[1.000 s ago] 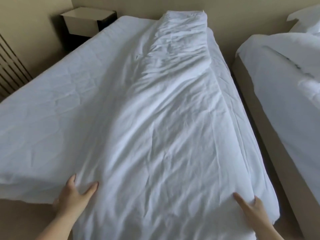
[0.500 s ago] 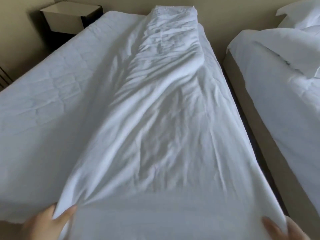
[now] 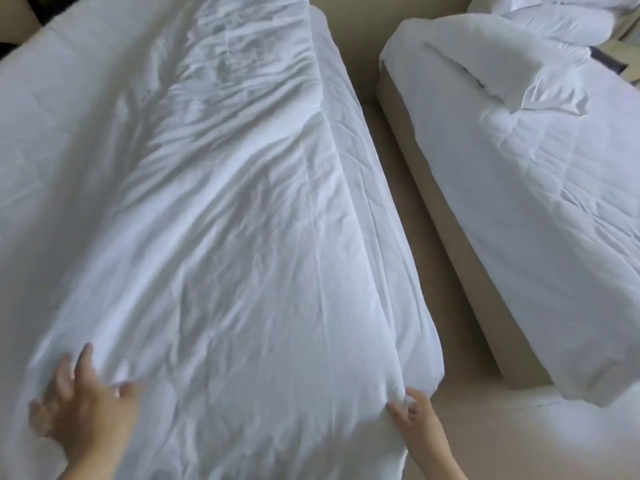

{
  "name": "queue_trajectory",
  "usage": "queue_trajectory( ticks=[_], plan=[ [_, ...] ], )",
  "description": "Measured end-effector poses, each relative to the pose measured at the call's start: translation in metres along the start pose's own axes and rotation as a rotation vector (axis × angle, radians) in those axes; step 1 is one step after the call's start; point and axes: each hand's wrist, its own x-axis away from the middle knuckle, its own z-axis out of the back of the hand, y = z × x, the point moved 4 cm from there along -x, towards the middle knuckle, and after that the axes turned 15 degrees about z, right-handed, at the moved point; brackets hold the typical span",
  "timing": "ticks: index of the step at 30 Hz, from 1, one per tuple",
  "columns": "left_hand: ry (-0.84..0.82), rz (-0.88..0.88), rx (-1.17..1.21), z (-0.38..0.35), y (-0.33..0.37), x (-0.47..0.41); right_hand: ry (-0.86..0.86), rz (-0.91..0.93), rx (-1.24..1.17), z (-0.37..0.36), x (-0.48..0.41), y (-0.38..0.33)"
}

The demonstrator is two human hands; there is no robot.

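A long, wrinkled white sheet point(image 3: 242, 220) lies folded lengthwise along the right half of the bed point(image 3: 52, 133), whose mattress shows white on the left. My left hand point(image 3: 83, 407) lies spread and blurred on the sheet's near left part, fingers apart. My right hand point(image 3: 412, 414) pinches the sheet's near right corner at the bed's foot, with the fingers curled into the cloth.
A second bed point(image 3: 519, 202) with white bedding and a pillow point(image 3: 561, 24) stands to the right. A beige floor aisle point(image 3: 433, 271) runs between the two beds. A dark nightstand corner point(image 3: 20, 15) shows at the top left.
The sheet's near edge, lifted half a second ago, lies on the bed again. My left hand has let go and spread flat on it. The view has swung right.
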Motion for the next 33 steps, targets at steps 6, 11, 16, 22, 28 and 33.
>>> queue_trajectory(
  ticks=[6, 11, 16, 22, 28, 33],
  plan=[
    [-0.423, -0.459, -0.34, -0.052, 0.204, 0.185, -0.164, 0.177, 0.044, 0.06, -0.029, 0.02],
    [-0.379, -0.089, -0.44, -0.104, 0.244, 0.249, -0.348, 0.33, 0.207, 0.15, -0.048, 0.029],
    [-0.322, -0.006, -0.53, -0.108, 0.252, 0.256, -0.287, 0.361, 0.219, 0.234, -0.083, 0.026],
    [-0.264, 0.061, -0.529, -0.125, 0.259, 0.257, -0.336, 0.421, 0.242, 0.281, -0.137, 0.005],
    [-0.131, 0.207, -0.393, -0.139, 0.267, 0.254, -0.322, 0.472, 0.322, 0.323, -0.225, -0.034],
    [-0.161, 0.374, -0.309, -0.166, 0.278, 0.234, -0.342, 0.564, 0.354, 0.312, -0.333, -0.107]
  ],
)
